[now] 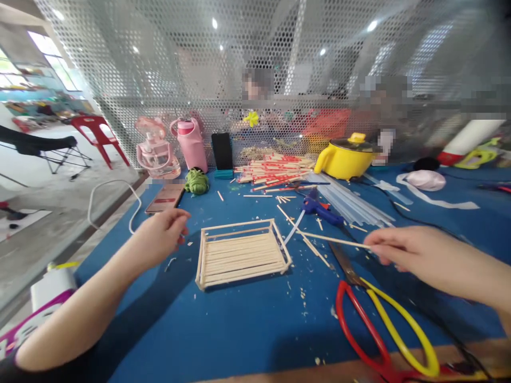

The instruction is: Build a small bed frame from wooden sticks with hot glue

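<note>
My right hand (415,255) pinches one end of a thin wooden stick (339,240), which points left over the table. Near the frame's left corner my left hand (170,231) hovers with its fingers curled together, and nothing shows in them. Between both hands lies a small rectangular tray-like frame of glued wooden sticks (243,255), with a slatted floor and low rails. A blue hot glue gun (321,207) rests behind it, a glue stick (293,229) poking from it toward the frame. Scissors (351,276) with red and yellow handles lie below my right hand.
Red-tipped sticks (275,171) are piled at the back, beside a yellow pot (347,158) and clear glue sticks (355,199). Green yarn (197,182), a phone (165,198), pink bottles (191,143) and white ribbon (427,181) stand around. A perforated metal screen (191,64) closes the back.
</note>
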`<act>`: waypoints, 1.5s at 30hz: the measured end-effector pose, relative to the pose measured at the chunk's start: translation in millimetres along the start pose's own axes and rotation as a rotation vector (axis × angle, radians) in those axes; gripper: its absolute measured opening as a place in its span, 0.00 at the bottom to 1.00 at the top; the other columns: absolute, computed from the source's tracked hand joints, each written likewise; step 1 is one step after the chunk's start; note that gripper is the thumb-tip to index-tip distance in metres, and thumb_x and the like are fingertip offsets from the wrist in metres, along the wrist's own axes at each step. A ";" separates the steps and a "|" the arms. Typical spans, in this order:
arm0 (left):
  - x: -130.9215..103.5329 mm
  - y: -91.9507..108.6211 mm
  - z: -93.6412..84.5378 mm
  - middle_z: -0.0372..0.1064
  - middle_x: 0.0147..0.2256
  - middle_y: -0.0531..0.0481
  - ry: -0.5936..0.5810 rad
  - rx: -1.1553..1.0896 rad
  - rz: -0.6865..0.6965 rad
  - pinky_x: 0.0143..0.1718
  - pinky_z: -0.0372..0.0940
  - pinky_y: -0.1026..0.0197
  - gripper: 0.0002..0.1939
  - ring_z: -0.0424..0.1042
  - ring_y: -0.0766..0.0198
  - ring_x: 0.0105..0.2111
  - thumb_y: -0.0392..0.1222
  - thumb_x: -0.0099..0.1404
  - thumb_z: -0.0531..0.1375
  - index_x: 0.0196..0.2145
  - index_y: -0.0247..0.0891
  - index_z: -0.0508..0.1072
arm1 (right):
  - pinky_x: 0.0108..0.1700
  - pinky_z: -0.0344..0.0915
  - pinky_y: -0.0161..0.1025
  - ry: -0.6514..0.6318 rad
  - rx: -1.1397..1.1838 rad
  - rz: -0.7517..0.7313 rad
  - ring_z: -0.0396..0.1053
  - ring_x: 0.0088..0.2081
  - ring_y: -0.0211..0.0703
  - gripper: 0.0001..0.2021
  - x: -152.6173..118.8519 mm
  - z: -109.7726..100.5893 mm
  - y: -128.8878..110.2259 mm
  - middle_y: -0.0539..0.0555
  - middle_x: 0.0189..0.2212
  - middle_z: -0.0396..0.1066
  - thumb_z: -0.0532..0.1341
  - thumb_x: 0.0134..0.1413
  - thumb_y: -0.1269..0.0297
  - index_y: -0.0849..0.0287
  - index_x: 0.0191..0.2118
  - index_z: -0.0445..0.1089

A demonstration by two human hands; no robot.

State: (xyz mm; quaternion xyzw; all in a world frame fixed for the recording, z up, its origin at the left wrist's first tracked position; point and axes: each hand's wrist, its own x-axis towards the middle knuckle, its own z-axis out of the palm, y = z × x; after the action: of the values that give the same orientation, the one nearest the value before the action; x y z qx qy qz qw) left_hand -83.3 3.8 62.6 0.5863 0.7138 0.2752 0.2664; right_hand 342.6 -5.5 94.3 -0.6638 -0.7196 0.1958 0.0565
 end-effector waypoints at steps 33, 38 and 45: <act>-7.5 -7.4 57.6 0.76 0.33 0.44 -0.394 -1.073 -0.368 0.32 0.70 0.67 0.08 0.75 0.66 0.29 0.39 0.59 0.61 0.36 0.33 0.72 | 0.24 0.54 0.34 0.054 0.315 -0.280 0.64 0.23 0.39 0.14 76.7 102.1 -85.2 0.49 0.20 0.67 0.57 0.52 0.51 0.56 0.29 0.72; -8.9 -4.8 59.7 0.75 0.32 0.42 -0.396 -1.044 -0.364 0.30 0.70 0.64 0.10 0.74 0.65 0.26 0.41 0.60 0.60 0.38 0.31 0.71 | 0.28 0.59 0.35 0.056 0.318 -0.331 0.67 0.27 0.41 0.15 77.6 101.3 -86.8 0.49 0.23 0.71 0.56 0.53 0.52 0.56 0.28 0.72; -9.2 -2.4 59.8 0.74 0.29 0.45 -0.307 -0.996 -0.419 0.26 0.69 0.65 0.05 0.72 0.67 0.23 0.36 0.60 0.60 0.35 0.32 0.70 | 0.27 0.62 0.35 0.111 0.422 -0.212 0.70 0.26 0.44 0.19 74.7 101.8 -94.8 0.52 0.23 0.73 0.61 0.45 0.45 0.59 0.27 0.74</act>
State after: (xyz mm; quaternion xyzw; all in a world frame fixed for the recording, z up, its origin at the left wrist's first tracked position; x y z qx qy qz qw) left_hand -41.4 -0.8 19.1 0.2687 0.5520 0.4318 0.6608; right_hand 211.0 42.5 21.4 -0.5680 -0.7241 0.2979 0.2538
